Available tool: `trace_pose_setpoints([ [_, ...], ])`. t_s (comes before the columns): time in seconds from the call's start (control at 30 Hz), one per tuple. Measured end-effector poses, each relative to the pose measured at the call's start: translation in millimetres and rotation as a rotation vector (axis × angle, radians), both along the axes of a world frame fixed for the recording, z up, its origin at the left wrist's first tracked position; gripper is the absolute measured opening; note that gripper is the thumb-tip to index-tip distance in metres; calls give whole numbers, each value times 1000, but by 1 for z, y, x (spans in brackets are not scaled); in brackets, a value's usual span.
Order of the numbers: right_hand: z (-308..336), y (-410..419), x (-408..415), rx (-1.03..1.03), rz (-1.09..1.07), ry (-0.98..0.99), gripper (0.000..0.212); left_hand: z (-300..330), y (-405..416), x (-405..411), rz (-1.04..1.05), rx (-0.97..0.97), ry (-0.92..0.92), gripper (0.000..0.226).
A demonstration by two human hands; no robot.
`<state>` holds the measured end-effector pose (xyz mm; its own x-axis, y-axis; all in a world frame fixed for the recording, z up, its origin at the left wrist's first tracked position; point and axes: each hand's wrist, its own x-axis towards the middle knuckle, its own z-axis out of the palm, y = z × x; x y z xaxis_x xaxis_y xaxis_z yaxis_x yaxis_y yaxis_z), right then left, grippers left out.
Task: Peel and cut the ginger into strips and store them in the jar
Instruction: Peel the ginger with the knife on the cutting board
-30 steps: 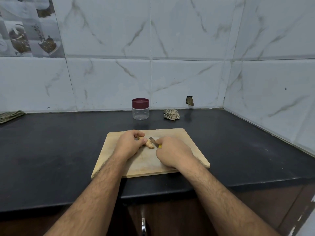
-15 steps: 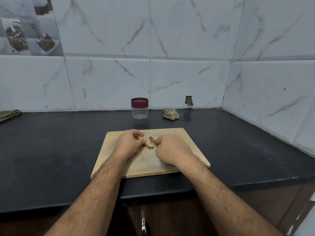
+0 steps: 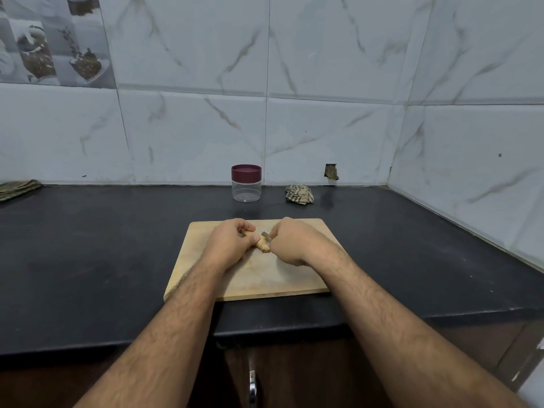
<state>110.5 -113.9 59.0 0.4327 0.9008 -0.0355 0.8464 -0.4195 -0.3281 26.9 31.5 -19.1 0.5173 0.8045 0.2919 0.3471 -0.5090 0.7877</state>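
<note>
A knobbly tan piece of ginger (image 3: 263, 245) lies over the wooden cutting board (image 3: 297, 278). My left hand (image 3: 229, 244) grips its left end. My right hand (image 3: 294, 242) is closed around a small knife (image 3: 265, 236); only a short grey stretch of blade shows, resting against the ginger. The handle is hidden in my fist. A clear plastic jar (image 3: 246, 184) with a maroon lid on stands behind the board, near the wall.
A crumpled striped cloth (image 3: 299, 194) lies right of the jar. Another folded cloth (image 3: 16, 189) sits at the far left of the black countertop (image 3: 88, 245). Tiled walls close the back and right side. A cabinet handle (image 3: 252, 387) shows below the counter edge.
My right hand has turned inward, so the yellow bit of the knife handle no longer shows. The ginger and my left hand stay almost in place.
</note>
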Motion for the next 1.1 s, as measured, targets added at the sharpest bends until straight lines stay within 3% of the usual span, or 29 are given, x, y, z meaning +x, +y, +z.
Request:
trace_pose_setpoints([
  [0.57,27,7,11,-155,41,65,31,5,-5,-2,22,45,66,14],
  [1.1,25,-5,16,-113,23,213,33,3,-3,0,34,63,59,14],
])
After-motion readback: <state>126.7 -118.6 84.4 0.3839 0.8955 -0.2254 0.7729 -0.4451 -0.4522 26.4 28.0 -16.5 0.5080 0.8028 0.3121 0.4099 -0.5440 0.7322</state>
